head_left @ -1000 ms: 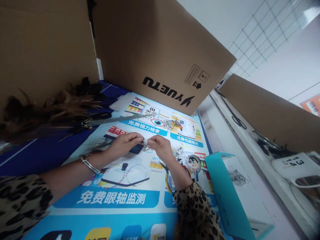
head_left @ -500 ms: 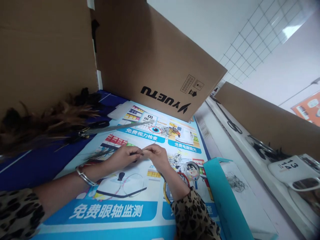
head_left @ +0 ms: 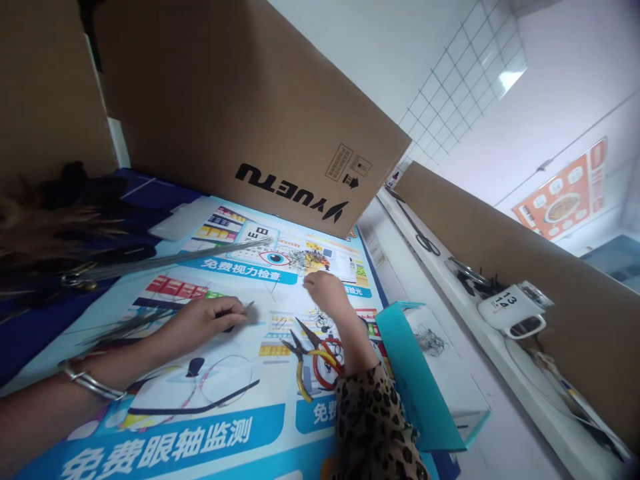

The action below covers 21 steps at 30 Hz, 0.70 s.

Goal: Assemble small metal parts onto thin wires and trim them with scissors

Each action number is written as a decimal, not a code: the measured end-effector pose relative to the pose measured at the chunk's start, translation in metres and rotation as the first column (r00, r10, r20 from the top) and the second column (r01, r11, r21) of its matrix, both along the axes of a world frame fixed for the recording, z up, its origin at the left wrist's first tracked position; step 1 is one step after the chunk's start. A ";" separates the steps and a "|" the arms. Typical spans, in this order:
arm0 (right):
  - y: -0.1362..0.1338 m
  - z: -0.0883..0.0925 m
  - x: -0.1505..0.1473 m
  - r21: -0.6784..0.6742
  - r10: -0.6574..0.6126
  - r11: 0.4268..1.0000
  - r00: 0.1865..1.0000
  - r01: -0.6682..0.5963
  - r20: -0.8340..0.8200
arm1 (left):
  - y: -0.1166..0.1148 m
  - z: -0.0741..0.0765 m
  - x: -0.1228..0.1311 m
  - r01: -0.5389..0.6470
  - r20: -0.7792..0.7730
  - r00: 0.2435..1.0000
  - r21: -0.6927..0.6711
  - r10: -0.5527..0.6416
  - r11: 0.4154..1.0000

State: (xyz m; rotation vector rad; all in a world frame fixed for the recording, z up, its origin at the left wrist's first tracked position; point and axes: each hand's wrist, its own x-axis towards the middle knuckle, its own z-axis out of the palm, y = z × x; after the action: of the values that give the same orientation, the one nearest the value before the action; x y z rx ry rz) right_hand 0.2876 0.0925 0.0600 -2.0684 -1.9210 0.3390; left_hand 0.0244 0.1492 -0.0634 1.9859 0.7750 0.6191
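My left hand (head_left: 213, 320) is closed in a pinch over the printed table cover, and a small dark pointed tip sticks out past its fingers; I cannot make out what it is. My right hand (head_left: 327, 290) has its fingers curled together just beside a pile of small bent wire pieces (head_left: 301, 259). Whether anything is between those fingers is hidden. Below the right forearm lie red-handled pliers (head_left: 327, 363) and yellow-handled pliers (head_left: 300, 373). A bundle of short dark wires (head_left: 133, 327) lies behind the left wrist.
Long straight wires (head_left: 200, 253) lie across the cover. Brown and black feathers (head_left: 55, 220) are heaped at the left. Cardboard panels (head_left: 215, 100) wall the back. At right stand a teal box (head_left: 415, 380) with tangled wire (head_left: 430, 340) and a white mug (head_left: 510, 310) on a ledge.
My hands were together and have parted: the right has moved forward to the wire pile, the left has stayed low. The view has swung right, and both pliers show more fully.
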 end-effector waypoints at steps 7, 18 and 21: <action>0.016 0.014 0.073 -0.268 -0.181 0.934 0.961 0.235 0.210 | 0.001 -0.002 0.003 0.001 -0.006 1.000 0.008 -0.001 1.000; 0.058 -0.011 0.072 -0.389 -0.339 0.838 0.924 0.383 0.179 | 0.000 0.000 0.003 -0.002 -0.002 1.000 0.005 0.002 1.000; 0.069 -0.017 0.071 -0.379 -0.369 0.823 0.906 0.423 0.209 | 0.000 -0.001 0.003 -0.006 -0.005 1.000 -0.016 0.006 1.000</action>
State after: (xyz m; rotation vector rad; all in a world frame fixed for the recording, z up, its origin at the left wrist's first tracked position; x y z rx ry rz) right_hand 0.3589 0.1610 0.0430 -2.7635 -1.5090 0.5708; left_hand 0.0278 0.1492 -0.0639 1.9716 0.7868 0.6097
